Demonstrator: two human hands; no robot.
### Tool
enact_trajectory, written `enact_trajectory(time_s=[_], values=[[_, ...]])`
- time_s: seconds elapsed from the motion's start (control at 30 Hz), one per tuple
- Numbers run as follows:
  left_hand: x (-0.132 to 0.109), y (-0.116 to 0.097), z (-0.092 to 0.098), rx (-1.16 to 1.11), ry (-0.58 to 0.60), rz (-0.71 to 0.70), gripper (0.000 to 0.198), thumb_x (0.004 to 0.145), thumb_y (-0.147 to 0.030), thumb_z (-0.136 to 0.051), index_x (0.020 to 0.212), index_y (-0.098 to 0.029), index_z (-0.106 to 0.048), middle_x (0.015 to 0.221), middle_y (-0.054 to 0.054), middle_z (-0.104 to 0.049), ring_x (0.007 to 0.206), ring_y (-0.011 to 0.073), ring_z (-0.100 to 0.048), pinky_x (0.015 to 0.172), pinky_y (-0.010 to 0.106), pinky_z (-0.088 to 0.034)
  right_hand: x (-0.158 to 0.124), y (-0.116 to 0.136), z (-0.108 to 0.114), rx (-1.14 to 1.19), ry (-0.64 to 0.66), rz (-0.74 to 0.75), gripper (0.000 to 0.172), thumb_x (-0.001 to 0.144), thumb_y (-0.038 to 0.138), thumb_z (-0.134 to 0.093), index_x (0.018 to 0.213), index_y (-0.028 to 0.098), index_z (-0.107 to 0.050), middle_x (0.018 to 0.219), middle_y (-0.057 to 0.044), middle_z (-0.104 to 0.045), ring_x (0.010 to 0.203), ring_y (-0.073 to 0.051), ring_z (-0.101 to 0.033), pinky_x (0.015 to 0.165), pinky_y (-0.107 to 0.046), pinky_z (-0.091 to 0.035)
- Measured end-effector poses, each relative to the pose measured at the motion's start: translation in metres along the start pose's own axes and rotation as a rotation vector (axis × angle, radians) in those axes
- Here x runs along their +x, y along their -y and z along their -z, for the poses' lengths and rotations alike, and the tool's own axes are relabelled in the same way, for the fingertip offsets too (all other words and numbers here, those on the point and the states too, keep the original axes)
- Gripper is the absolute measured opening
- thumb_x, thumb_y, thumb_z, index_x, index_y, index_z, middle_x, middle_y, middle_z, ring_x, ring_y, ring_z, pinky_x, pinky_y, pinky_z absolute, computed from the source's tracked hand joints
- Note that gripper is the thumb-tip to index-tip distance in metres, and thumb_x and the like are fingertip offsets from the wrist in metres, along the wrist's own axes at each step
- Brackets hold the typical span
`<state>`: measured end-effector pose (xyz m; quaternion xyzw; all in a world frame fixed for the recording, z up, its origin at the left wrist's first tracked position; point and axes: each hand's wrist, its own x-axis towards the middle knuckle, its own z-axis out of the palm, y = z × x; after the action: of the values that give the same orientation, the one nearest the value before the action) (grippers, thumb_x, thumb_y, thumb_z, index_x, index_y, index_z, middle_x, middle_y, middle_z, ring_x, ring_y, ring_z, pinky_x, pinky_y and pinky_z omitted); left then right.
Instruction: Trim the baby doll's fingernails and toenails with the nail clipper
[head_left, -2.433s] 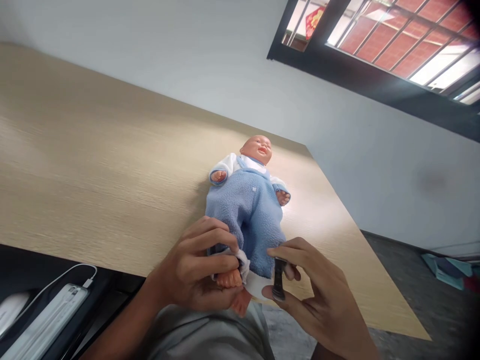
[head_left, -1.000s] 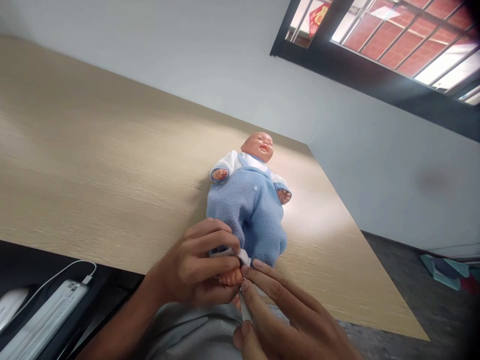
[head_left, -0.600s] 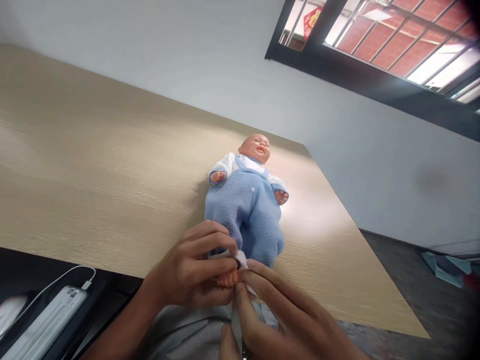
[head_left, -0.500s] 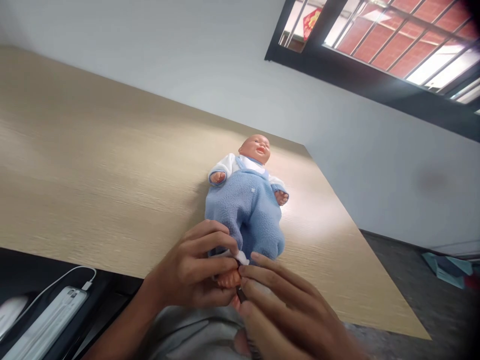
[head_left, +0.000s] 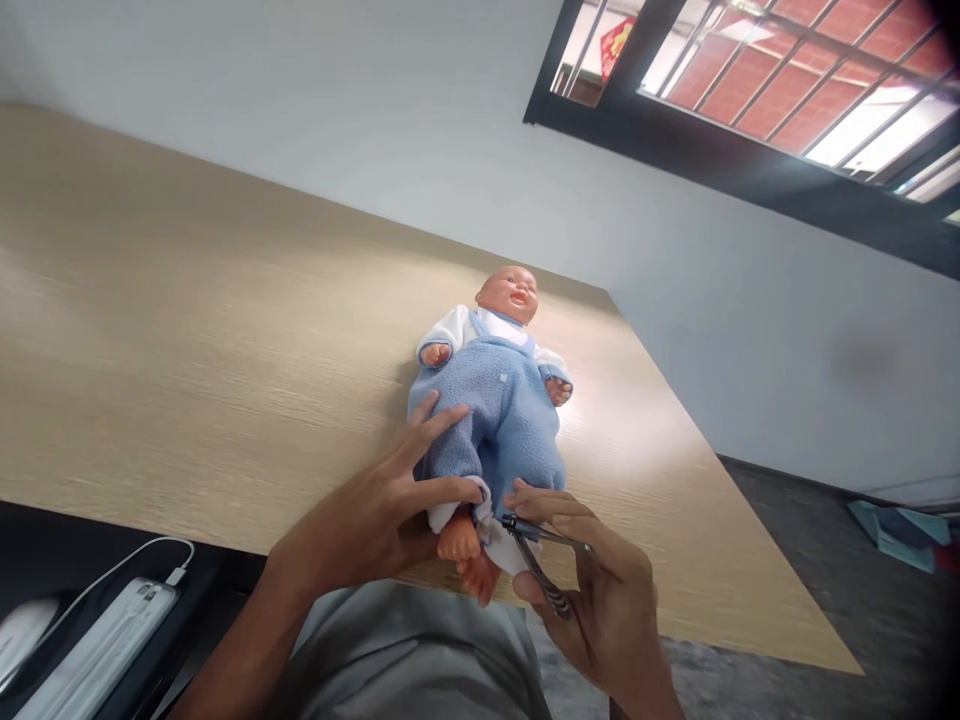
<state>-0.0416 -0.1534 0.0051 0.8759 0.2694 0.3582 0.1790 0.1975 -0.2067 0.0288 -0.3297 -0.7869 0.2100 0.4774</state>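
Note:
A baby doll (head_left: 495, 390) in blue fleece overalls and a white top lies on its back on the table, its bare feet (head_left: 459, 538) towards me at the near edge. My left hand (head_left: 375, 510) grips the doll's leg at the cuff, the index finger on the white cuff and the thumb below; its other fingers rest spread on the blue fabric. In my right hand (head_left: 600, 590) is a metal nail clipper (head_left: 541, 560) with its lever raised. Its head is beside the cuff and close to the feet; I cannot tell whether it touches them.
The wooden table (head_left: 210, 350) stretches far to the left and ends at a right edge beyond the doll. A white power bank (head_left: 112, 645) with a cable lies on a dark surface at lower left. A barred window (head_left: 787, 90) is at upper right.
My right hand has drawn back to the right from the feet, so the nail clipper now shows clearly. My left fingers have spread up the leg, and the feet are uncovered.

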Motion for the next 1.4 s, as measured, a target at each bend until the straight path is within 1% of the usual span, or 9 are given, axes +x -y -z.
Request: enact_trajectory(time_s=[0.07,0.23,0.43,0.6,0.87,1.0,1.2,1.3,1.4], values=[[0.0,0.001,-0.002,0.045,0.035,0.014,0.037,0.09,-0.018,-0.069,0.125,-0.027,-0.062,0.167,0.01,-0.015,0.155,0.0423,-0.008,0.114,0.065,-0.04,0.001,-0.003,0.0,0.025,-0.006,-0.001,0.042,0.089,0.023,-0.07,0.127,0.025,-0.051,0.111,-0.009,-0.07,0.107,-0.025,-0.07,0.103,-0.055,-0.055],[0.001,-0.002,-0.006,0.065,-0.004,0.048,0.041,0.084,-0.009,-0.069,0.121,-0.024,-0.058,0.157,0.011,-0.034,0.154,0.0404,-0.013,0.117,0.067,-0.035,-0.002,-0.006,-0.003,0.079,0.03,-0.012,0.042,0.093,0.027,-0.066,0.13,0.025,-0.048,0.114,-0.01,-0.069,0.11,-0.027,-0.069,0.102,-0.053,-0.056],[0.007,-0.008,-0.012,0.007,0.04,0.287,0.101,0.078,-0.035,-0.081,0.157,-0.03,-0.018,0.167,0.017,0.005,0.152,0.0459,-0.019,0.11,0.065,-0.043,-0.003,-0.008,-0.014,0.112,0.031,0.064,0.056,0.09,0.028,-0.071,0.137,0.03,-0.04,0.112,-0.008,-0.068,0.108,-0.026,-0.068,0.1,-0.051,-0.056],[0.017,-0.008,-0.011,0.016,0.085,0.38,0.111,0.075,-0.04,-0.082,0.159,-0.03,-0.01,0.166,0.018,0.015,0.146,0.0496,-0.032,0.103,0.062,-0.051,-0.003,-0.011,-0.025,0.196,0.002,0.108,0.06,0.088,0.024,-0.072,0.139,0.031,-0.041,0.111,-0.007,-0.068,0.1,-0.025,-0.069,0.096,-0.049,-0.057],[0.028,-0.001,0.003,0.204,0.136,0.314,0.062,0.073,-0.019,-0.077,0.13,-0.027,-0.054,0.162,0.017,-0.013,0.12,0.0432,-0.062,0.086,0.056,-0.06,-0.016,-0.015,-0.038,0.357,-0.187,0.049,0.051,0.089,0.026,-0.069,0.133,0.031,-0.045,0.115,-0.007,-0.066,0.102,-0.024,-0.07,0.088,-0.042,-0.06],[0.03,0.008,0.021,0.181,0.192,0.241,0.085,0.065,0.008,-0.058,0.137,-0.036,-0.052,0.159,0.01,-0.023,0.139,0.0387,-0.047,0.1,0.051,-0.057,-0.017,-0.012,-0.038,0.393,-0.184,0.012,0.044,0.094,0.031,-0.064,0.133,0.031,-0.044,0.113,-0.007,-0.067,0.101,-0.023,-0.071,0.084,-0.038,-0.061],[0.026,0.006,0.023,0.065,0.071,0.255,0.09,0.069,0.01,-0.044,0.145,-0.037,-0.044,0.158,0.007,-0.031,0.147,0.0315,-0.037,0.112,0.054,-0.049,-0.016,-0.005,-0.035,0.439,-0.135,-0.062,0.042,0.096,0.033,-0.062,0.133,0.033,-0.043,0.104,-0.004,-0.069,0.077,-0.015,-0.071,0.069,-0.028,-0.06],[0.015,-0.006,0.017,0.093,0.017,0.227,0.078,0.075,0.007,-0.047,0.142,-0.033,-0.046,0.163,0.006,-0.022,0.152,0.0321,-0.027,0.115,0.056,-0.044,-0.013,-0.001,-0.036,0.52,-0.165,-0.11,0.037,0.096,0.04,-0.062,0.13,0.032,-0.047,0.103,-0.004,-0.068,0.075,-0.014,-0.07,0.066,-0.027,-0.06],[0.004,-0.02,0.014,0.165,0.042,0.186,0.046,0.084,-0.001,-0.051,0.119,-0.029,-0.061,0.167,0.001,-0.011,0.154,0.0351,-0.018,0.113,0.058,-0.046,-0.007,0.003,-0.036,0.667,-0.234,-0.172,0.032,0.096,0.045,-0.061,0.122,0.031,-0.051,0.1,-0.004,-0.067,0.072,-0.014,-0.069,0.061,-0.027,-0.059]])
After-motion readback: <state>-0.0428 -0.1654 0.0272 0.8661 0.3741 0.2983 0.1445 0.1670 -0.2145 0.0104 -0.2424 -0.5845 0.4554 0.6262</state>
